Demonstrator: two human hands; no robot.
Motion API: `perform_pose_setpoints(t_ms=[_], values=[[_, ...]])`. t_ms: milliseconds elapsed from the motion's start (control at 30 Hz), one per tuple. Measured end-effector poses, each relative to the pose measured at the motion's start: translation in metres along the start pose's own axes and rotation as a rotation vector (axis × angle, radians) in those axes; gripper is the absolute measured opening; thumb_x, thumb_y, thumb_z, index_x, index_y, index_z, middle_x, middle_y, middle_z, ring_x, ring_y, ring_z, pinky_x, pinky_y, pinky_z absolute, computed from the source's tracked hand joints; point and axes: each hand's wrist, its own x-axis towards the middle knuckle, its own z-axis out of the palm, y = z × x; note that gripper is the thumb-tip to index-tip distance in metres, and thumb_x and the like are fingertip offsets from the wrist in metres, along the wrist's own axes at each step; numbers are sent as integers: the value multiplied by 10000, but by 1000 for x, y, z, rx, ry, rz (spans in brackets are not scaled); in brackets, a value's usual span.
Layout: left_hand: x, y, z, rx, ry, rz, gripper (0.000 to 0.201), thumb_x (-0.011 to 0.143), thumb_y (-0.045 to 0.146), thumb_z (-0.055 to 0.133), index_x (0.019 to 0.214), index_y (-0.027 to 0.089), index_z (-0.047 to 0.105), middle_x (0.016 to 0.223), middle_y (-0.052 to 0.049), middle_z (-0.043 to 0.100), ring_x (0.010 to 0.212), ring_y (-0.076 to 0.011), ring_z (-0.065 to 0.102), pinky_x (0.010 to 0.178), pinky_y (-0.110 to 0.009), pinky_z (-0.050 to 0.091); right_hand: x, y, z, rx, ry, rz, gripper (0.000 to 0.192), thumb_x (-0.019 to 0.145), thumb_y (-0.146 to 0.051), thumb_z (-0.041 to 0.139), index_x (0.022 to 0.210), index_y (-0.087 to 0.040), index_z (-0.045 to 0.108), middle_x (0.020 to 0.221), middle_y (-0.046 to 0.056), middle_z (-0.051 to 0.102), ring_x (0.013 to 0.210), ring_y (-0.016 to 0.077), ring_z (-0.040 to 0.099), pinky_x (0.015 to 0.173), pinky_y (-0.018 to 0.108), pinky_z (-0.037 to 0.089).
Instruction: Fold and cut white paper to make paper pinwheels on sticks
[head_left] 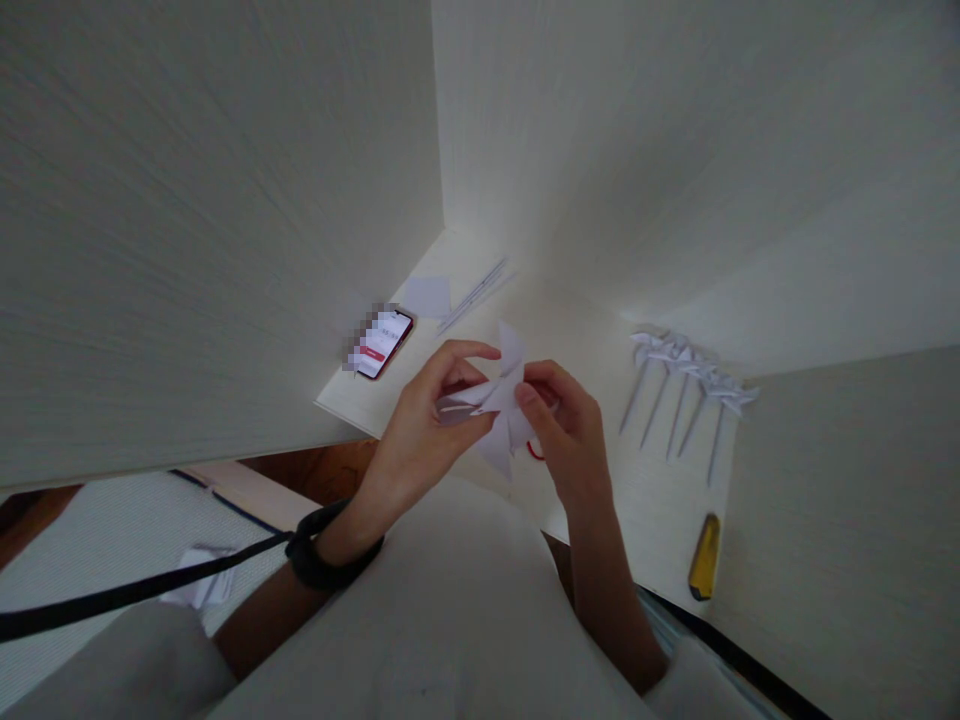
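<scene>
Both hands hold a white paper pinwheel [510, 385] over the front part of the table. My left hand [435, 410] grips it from the left, with thumb and fingers closed on the folded paper. From the right, my right hand [570, 420] pinches another blade between thumb and fingers. Something red and curved [535, 450] shows in part beneath the right hand; the rest of it is hidden. Finished-looking paper pinwheels on sticks [690, 368] lie in a row at the right.
A phone [385, 343] with a lit screen lies at the table's left edge. Behind it are a paper sheet [427, 297] and several thin sticks [472, 295]. A yellow cutter [704, 558] rests at the front right. Walls enclose the white table [570, 300].
</scene>
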Motion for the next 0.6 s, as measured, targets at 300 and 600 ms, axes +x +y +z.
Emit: perform_pose_setpoints(t_ms=[300,600], values=[[-1,-3,0,11,19,53,250,773,164,631,1010,237,596,830,27,614,842,-150,612,740,-230,476,-8,-20,3,-237,35,-340,318,849,-263,642,1153,-339,589,1305,46,473,1262,255,462,1028,446,436],[2,1,-1,-34,12,27,264,718,203,704,953,202,584,929,-1,702,892,-177,660,788,-259,502,-8,-20,-9,-427,-135,-403,199,836,-400,673,1028,-349,686,1468,7,346,1386,314,328,1117,514,301]])
